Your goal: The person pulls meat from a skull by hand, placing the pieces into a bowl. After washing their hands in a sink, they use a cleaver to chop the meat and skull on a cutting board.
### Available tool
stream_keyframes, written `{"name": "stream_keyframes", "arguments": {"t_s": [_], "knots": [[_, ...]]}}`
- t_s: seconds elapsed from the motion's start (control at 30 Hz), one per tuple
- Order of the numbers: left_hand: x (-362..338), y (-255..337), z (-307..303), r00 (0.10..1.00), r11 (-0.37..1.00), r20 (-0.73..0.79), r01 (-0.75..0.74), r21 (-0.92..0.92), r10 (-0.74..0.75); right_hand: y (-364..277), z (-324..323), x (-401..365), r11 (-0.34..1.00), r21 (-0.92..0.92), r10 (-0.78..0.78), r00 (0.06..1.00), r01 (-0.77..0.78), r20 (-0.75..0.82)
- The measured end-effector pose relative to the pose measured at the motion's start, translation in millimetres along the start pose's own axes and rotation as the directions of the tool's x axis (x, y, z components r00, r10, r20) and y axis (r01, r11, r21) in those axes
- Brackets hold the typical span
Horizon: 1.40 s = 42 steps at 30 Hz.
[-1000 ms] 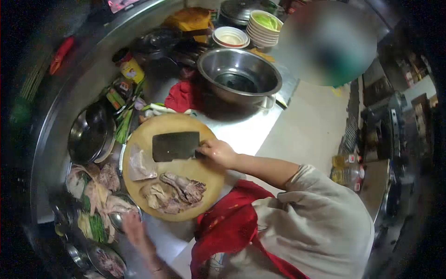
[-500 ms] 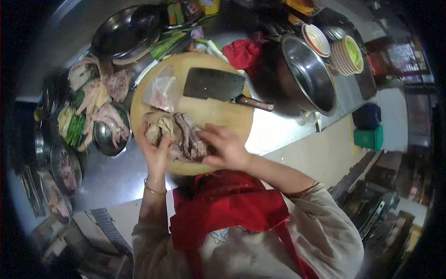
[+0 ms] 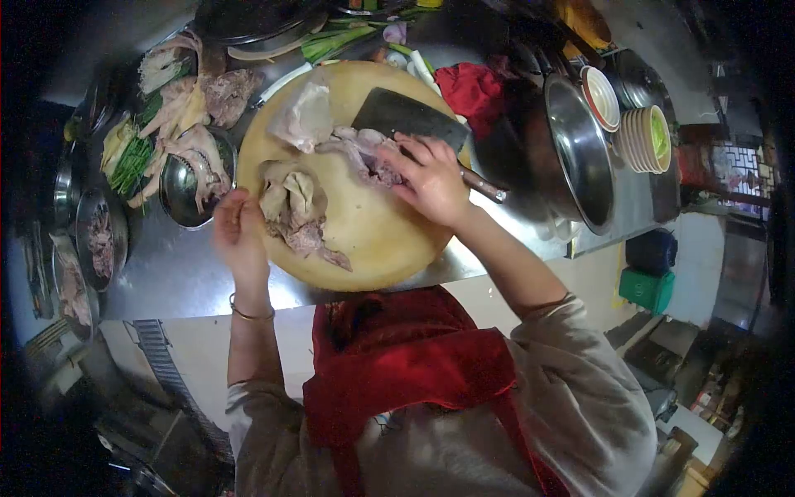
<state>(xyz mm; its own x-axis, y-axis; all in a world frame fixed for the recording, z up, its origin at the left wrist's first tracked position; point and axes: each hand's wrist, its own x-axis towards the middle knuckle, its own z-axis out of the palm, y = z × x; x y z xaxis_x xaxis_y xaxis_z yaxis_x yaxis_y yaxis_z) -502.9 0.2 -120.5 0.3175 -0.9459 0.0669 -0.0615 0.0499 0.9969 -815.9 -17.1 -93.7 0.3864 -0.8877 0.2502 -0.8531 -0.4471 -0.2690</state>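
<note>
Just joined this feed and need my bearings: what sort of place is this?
Probably a working kitchen's prep counter. A round wooden chopping board carries raw pale poultry pieces and a dark broad-bladed cleaver. Beside it, a large stainless-steel bowl sits on the steel worktop.

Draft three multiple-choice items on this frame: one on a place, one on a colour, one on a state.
1. Where is the cleaver? A on the floor; B flat on the chopping board; C in a hand.
2. What colour is the cloth beside the board? A red; B blue; C white.
3. What is the right hand doing? A gripping the cleaver handle; B hanging free; C touching the meat strip.
Key: B, the blade lies on the wood; A, it shows red against the steel; C, its fingers rest on the meat.
</note>
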Motion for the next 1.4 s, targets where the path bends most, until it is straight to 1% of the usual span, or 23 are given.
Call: {"name": "stream_keyframes", "arguments": {"t_s": [0.03,0.07,0.1,0.2,0.23,0.27,0.3,0.33,0.37,0.47,0.5,0.6,0.67,0.73,0.8,0.9,1.0,1.03,1.17,1.27,1.3,1.37,1.4], "knots": [[-7,1,-3,0.97,0.94,0.128,-0.233,0.25,0.206,2,-5,-1,1.0,-0.019,0.011,1.0,-0.011,0.006],[-16,2,-7,0.884,0.769,0.303,-0.461,0.443,0.356,5,-9,-4,0.999,-0.037,0.027,1.0,-0.026,0.016],[-24,3,-10,0.751,0.511,0.501,-0.66,0.55,0.43,10,-7,-11,0.998,-0.031,0.044,0.993,-0.048,-0.107],[-44,24,14,0.785,0.443,0.557,-0.616,0.652,0.272,11,2,-48,0.998,-0.053,0.032,0.974,-0.045,-0.222],[-45,15,14,0.826,0.483,0.502,-0.56,0.673,0.256,-6,0,-47,0.996,0.009,-0.077,0.947,0.084,-0.311],[-40,8,13,0.826,0.525,0.494,-0.557,0.643,0.272,-25,9,-53,0.979,0.169,-0.079,0.976,0.114,-0.201],[-32,1,11,0.825,0.567,0.485,-0.556,0.608,0.289,-50,13,-54,0.959,0.274,-0.064,0.997,0.072,-0.04],[-24,-7,7,0.827,0.609,0.471,-0.55,0.571,0.306,-73,26,-50,0.943,0.328,-0.048,0.999,0.054,-0.026],[-14,-16,2,0.834,0.589,0.469,-0.542,0.599,0.291,-90,34,-46,0.943,0.326,-0.07,0.997,0.07,-0.013],[30,-13,-11,0.779,0.548,0.492,-0.625,0.555,0.39,-98,77,-40,0.958,0.266,-0.119,0.992,0.104,0.042],[40,-8,-12,0.807,0.537,0.497,-0.587,0.606,0.321,-89,86,-38,0.98,0.188,-0.067,0.997,0.057,0.048],[44,22,-5,0.817,0.32,0.566,-0.569,0.757,0.112,-65,49,-32,0.98,0.198,0.058,0.988,-0.029,-0.142],[40,21,10,0.853,0.311,0.515,-0.514,0.8,0.084,-31,16,-38,0.999,0.024,-0.028,0.962,0.036,-0.271],[39,16,18,0.893,0.295,0.443,-0.446,0.845,0.079,-4,5,-45,0.962,-0.175,0.145,0.937,-0.208,-0.319],[42,14,23,0.914,0.277,0.394,-0.404,0.872,0.095,14,10,-45,0.942,-0.21,0.231,0.959,-0.263,-0.163],[56,42,15,0.857,0.29,0.509,-0.469,0.834,-0.079,27,12,-33,0.921,-0.24,0.308,0.951,-0.305,-0.027],[72,15,-29,0.636,0.442,0.768,-0.712,0.545,0.078,33,1,-28,0.92,-0.2,0.341,0.94,-0.337,-0.014],[67,18,-30,0.616,0.372,0.784,-0.711,0.597,-0.08,36,-4,-31,0.919,-0.181,0.35,0.936,-0.349,-0.024],[30,40,2,0.778,0.249,0.624,-0.619,0.745,0.067,50,-3,-61,0.883,-0.177,0.453,0.888,-0.436,0.074],[32,29,12,0.764,0.233,0.627,-0.644,0.729,0.151,39,-30,-73,0.876,-0.164,0.472,0.876,-0.453,0.099],[29,24,12,0.756,0.277,0.623,-0.654,0.704,0.202,35,-41,-82,0.901,-0.087,0.429,0.903,-0.426,0.026],[25,16,10,0.737,0.356,0.606,-0.676,0.645,0.3,14,-70,-97,0.774,0.159,0.599,0.79,-0.614,0.132],[23,15,12,0.753,0.399,0.591,-0.656,0.641,0.289,0,-82,-103,0.669,0.267,0.665,0.719,-0.694,0.204]]}}
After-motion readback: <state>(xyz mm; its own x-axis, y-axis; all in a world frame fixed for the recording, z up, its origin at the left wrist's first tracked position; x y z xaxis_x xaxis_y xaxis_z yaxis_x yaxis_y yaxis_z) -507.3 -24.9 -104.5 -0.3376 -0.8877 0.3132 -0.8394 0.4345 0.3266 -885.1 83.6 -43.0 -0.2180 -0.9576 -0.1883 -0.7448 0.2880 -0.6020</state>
